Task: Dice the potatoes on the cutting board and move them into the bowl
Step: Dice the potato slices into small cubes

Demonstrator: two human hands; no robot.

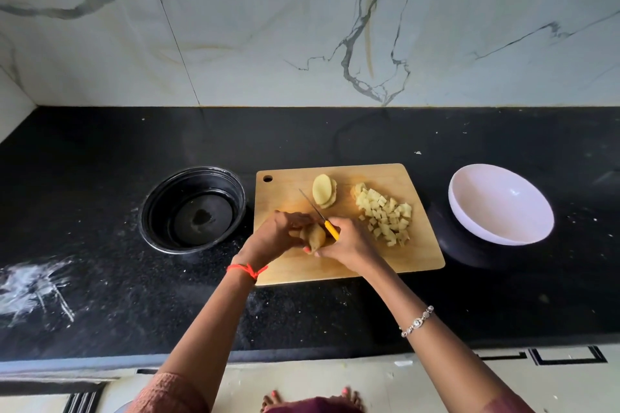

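A wooden cutting board [295, 265] lies on the black counter. On it sit a stack of potato slices [322, 190] and, to the right, a heap of diced potato [385, 214]. My left hand [275, 238] and my right hand [349, 243] meet over the board's front half around a piece of unpeeled potato [314, 237]. The right hand also grips a knife [322, 216] by its yellow handle, blade pointing up and left. The white bowl [500, 203] stands to the right of the board, with nothing in it.
A black round container [193, 208] stands left of the board, holding nothing. The marble wall rises behind the counter. White powder smears [33, 288] mark the counter at the left. The counter's front edge [100, 365] runs below my forearms.
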